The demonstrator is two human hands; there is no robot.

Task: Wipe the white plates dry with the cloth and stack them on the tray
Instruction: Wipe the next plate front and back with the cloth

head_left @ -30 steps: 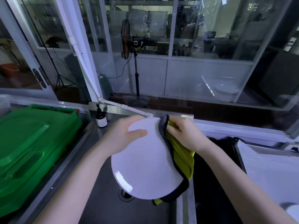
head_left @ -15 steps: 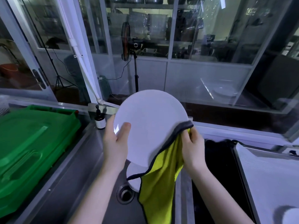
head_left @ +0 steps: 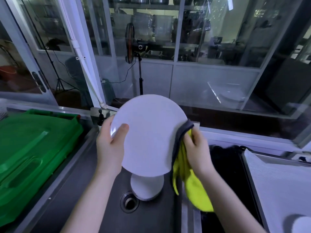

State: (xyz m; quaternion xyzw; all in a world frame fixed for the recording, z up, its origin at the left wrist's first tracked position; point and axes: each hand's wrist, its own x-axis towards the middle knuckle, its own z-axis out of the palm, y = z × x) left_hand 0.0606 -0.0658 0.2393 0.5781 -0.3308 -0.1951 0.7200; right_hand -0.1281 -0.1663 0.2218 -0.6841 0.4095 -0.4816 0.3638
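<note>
Kitchen wash-up station, both grips closed

Below you, the stainless steel sink basin holds a small stack of white plates just beside the round drain. The pale lined tray lies out beyond your right hand.

Half a second ago the yellow cloth with a grey edge draped across the lower face of the round white plate. Now it is bunched at the right rim and hangs beside it.

Your left hand grips the left rim, thumb on the face. Your right hand clamps the cloth against the right rim. The plate stands tilted between both hands, above the stack.
</note>
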